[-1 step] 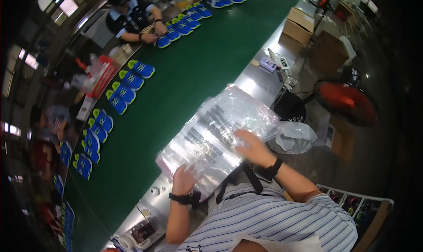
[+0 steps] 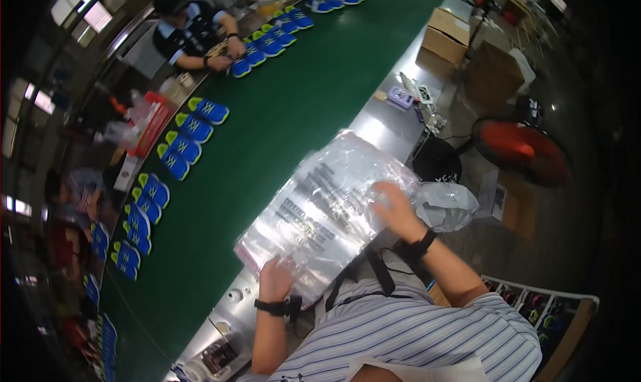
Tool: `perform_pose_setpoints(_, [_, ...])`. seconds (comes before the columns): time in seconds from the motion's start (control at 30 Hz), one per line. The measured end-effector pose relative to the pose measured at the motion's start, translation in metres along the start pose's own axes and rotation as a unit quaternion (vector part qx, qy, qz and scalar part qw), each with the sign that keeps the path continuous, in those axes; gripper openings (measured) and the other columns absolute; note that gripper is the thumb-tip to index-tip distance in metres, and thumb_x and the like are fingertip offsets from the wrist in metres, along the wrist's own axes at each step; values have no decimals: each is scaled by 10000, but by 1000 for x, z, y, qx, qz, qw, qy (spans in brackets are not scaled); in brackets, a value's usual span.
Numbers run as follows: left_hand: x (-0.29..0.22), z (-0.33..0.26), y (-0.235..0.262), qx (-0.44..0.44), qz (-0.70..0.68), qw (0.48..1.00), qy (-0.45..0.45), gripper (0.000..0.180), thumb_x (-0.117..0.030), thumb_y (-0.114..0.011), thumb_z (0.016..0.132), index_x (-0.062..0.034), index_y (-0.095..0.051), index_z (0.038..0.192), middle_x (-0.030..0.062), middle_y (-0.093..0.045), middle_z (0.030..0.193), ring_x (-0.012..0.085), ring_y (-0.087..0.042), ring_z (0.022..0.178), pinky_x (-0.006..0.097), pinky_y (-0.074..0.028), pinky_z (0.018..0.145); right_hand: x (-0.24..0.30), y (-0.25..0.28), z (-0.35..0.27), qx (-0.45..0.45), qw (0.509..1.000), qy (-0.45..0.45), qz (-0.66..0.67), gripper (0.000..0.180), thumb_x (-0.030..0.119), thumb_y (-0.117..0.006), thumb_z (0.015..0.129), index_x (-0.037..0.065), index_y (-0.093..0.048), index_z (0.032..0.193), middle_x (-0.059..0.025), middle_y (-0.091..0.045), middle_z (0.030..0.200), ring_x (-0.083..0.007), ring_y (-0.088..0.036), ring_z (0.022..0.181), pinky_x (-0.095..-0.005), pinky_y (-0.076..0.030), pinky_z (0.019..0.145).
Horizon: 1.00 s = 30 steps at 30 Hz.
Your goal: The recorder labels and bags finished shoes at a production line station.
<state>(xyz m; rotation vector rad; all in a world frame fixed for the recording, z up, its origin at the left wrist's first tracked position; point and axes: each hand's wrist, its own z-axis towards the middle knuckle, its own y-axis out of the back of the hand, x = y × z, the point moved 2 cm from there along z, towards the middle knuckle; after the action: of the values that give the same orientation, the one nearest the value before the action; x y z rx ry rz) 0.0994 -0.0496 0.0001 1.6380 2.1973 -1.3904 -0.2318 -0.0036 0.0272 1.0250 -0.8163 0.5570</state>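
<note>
The person holds one stack of clear plastic bags [image 2: 327,208] in both hands, over the metal edge [image 2: 384,125] of a long green belt [image 2: 294,108]. The left hand [image 2: 277,278] grips the stack's near corner, fingers curled onto the plastic. The right hand [image 2: 394,208] lies flat on top near the stack's right side, fingers spread and pressed on the film. Each wrist wears a dark band. How many bags make up the stack cannot be told; dark print shows through them.

Just right of the right hand sits one crumpled bag [image 2: 444,205], its contents unclear. Along the far side of the belt lie blue insoles [image 2: 180,148] with yellow-green tips, about a dozen in the nearest run, with more rows further up near another worker [image 2: 193,35] leaning on the belt. A red box [image 2: 152,122] stands beside them. Two cardboard boxes [image 2: 444,35] rest at the belt's far right end, and one red fan [image 2: 521,148] stands on the floor to the right. Nothing lies between the hands and the stack.
</note>
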Motion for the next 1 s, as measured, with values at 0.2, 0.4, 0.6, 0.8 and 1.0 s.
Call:
perform_pose_setpoints(0.2, [6,10,19,-60,5,998,7,263,-262,-527,774,-87,-508,969,223,-435,1188,333,-452,1046,619,-290,931,-174,35,68,126,968,-211,-49,847,547,-677,631,-97,-452,1134,-287,-503,1105,-372,-487,1059,-383,-369,926])
perform_pose_setpoints(0.4, [6,10,26,-63,-25,998,12,235,-256,-500,822,-122,-501,1015,191,-510,1131,342,-498,1013,598,-361,860,-185,4,102,261,934,-196,-144,943,566,-723,528,-96,-451,1142,-280,-509,1118,-368,-499,1051,-376,-395,899])
perform_pose_setpoints(0.6, [9,7,30,-66,-30,997,-7,231,-258,-492,829,-129,-508,1019,177,-517,1130,322,-504,1017,556,-392,834,-195,1,121,244,928,-181,-217,943,576,-731,459,-106,-512,1073,-267,-570,1005,-373,-560,939,-363,-449,824])
perform_pose_setpoints(0.8, [13,3,34,-94,-30,995,-14,203,-217,-504,805,-114,-561,971,191,-519,1148,288,-530,987,576,-369,863,-207,-12,135,302,896,-212,-246,712,489,-736,459,-72,-621,883,-238,-622,830,-375,-601,827,-366,-471,776])
perform_pose_setpoints(1.0, [17,2,30,-100,-35,994,-11,317,-229,-477,846,-94,-456,1133,149,-565,1040,287,-547,931,524,-425,792,-229,-24,126,243,929,-140,-241,611,406,-754,435,-19,-643,860,-221,-630,853,-378,-600,835,-365,-477,759])
